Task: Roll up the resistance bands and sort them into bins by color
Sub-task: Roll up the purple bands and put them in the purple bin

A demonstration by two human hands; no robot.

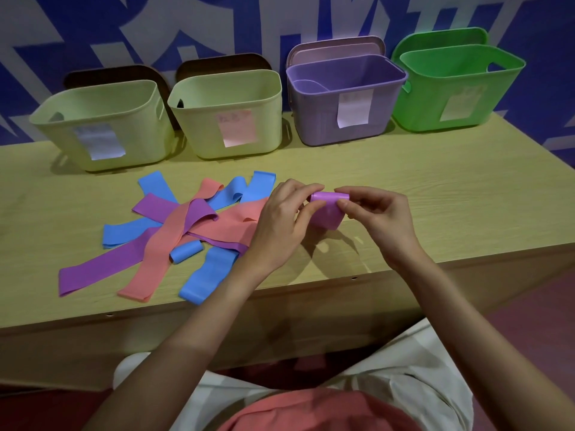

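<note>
Both hands hold a purple band (326,209) just above the table, partly wound into a roll with a short tail hanging down. My left hand (284,219) pinches its left end and my right hand (378,216) pinches its right end. To the left lies a pile of flat bands: blue (255,186), pink (161,253) and purple (102,270), crossing one another. A small rolled blue band (185,252) rests in the pile. Four bins stand in a row at the back: two pale yellow (102,144) (227,132), one purple (345,119), one green (457,98).
Each bin carries a paper label on its front. Lids lean behind the bins against a blue and white wall. The wooden table (435,197) has its front edge near my lap. The purple bin holds a faint curved shape inside.
</note>
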